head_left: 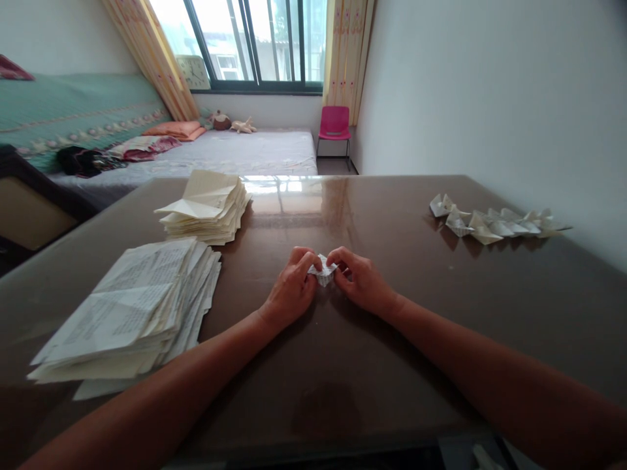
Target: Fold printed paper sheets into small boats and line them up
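A small folded piece of printed paper (324, 277) sits between my two hands, just above or on the glossy brown table (382, 385). My left hand (292, 281) pinches its left side between thumb and fingers. On the opposite side, the fingertips of my right hand (360, 277) close on its right corner. Parts of the folded paper are hidden behind my fingers. Over at the right of the table stands a row of folded paper shapes (484, 228), made from similar printed paper.
To the left lies a stack of printed sheets (122, 300), close to my left forearm. Behind it is a stack of cream paper (206, 209). Beyond the table are a bed (264, 150), a pink chair (335, 123) and a window. A white wall borders the right side.
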The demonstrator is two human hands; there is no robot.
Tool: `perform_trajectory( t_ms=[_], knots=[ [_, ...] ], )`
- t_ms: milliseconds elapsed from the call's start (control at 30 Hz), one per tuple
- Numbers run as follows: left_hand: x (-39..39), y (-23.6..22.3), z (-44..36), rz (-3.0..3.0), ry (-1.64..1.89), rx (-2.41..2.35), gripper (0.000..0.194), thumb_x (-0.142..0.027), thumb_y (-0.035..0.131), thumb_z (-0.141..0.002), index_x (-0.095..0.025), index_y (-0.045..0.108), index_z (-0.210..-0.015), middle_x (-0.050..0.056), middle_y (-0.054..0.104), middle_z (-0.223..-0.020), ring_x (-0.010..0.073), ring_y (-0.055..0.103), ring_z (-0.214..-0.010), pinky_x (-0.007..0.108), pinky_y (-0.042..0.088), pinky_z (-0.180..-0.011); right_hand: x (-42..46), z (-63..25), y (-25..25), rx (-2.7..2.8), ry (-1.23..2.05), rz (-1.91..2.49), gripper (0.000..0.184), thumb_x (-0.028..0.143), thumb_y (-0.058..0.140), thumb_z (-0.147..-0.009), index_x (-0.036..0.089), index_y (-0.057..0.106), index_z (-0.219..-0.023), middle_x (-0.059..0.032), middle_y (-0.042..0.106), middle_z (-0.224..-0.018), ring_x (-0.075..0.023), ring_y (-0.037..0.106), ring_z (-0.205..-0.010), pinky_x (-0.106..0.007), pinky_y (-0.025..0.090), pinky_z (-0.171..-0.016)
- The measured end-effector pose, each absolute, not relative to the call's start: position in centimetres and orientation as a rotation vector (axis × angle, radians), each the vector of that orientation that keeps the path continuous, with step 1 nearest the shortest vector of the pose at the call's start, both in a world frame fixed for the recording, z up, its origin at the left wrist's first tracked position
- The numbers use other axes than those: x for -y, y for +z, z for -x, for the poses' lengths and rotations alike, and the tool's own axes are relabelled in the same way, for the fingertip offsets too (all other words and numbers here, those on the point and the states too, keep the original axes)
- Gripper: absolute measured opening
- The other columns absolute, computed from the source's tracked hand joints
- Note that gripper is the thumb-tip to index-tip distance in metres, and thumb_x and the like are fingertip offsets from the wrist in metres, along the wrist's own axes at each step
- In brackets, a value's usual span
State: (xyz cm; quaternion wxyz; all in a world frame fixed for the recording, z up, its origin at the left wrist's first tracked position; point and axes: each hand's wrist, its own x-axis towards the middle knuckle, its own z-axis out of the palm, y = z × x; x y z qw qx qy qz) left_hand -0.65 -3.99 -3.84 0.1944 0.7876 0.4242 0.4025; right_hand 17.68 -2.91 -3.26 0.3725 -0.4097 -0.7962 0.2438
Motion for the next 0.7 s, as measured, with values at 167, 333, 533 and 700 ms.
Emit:
perform_trajectory(
  t_ms=[167, 333, 533, 700],
  knots=[
    [4.0, -3.8, 0.6, -2.168, 1.168, -1.168, 0.025, 0.0, 0.04, -0.077, -0.019, 0.053, -0.085, 0.005, 0.048, -0.103, 0.0146, 0.051, -0.097, 0.025, 0.048, -0.081, 2.6, -18.2, -2.9, 1.967, 0.964, 0.994, 0.014, 0.019, 0.051, -0.082, 0.019, 0.057, -0.095, 0.0006, 0.061, -0.08, -0.0113, 0.059, -0.07, -0.022, 0.049, -0.064],
    [4.3, -3.7, 0.5, -2.157, 1.182, -1.172, 0.022, -0.003, 0.04, -0.08, -0.019, 0.054, -0.085, 0.005, 0.047, -0.105, 0.0137, 0.052, -0.094, 0.024, 0.05, -0.078, 2.1, -18.0, -3.3, 1.686, 1.323, 0.976, 0.023, 0.039, 0.06, -0.082, 0.019, 0.05, -0.087, 0.0013, 0.061, -0.077, -0.0128, 0.062, -0.068, -0.026, 0.054, -0.063],
    [4.2, -3.4, 0.4, -2.072, 1.069, -1.105, 0.021, -0.005, 0.044, -0.078, -0.019, 0.056, -0.089, 0.006, 0.049, -0.106, 0.0153, 0.053, -0.101, 0.024, 0.053, -0.076, 1.2, -18.4, -4.3, 1.624, 1.274, 1.01, 0.037, 0.038, 0.073, -0.071, 0.02, 0.046, -0.088, 0.0009, 0.061, -0.081, -0.013, 0.062, -0.075, -0.026, 0.053, -0.068],
    [3.5, -3.9, 0.3, -1.946, 1.021, -1.176, 0.005, -0.021, 0.055, -0.082, -0.017, 0.057, -0.082, 0.005, 0.05, -0.098, 0.0131, 0.055, -0.087, 0.024, 0.055, -0.069, 1.4, -18.6, -4.1, 1.822, 1.074, 1.119, 0.026, 0.037, 0.067, -0.076, 0.018, 0.051, -0.085, 0.0008, 0.062, -0.076, -0.0128, 0.061, -0.069, -0.024, 0.05, -0.061]
  ],
)
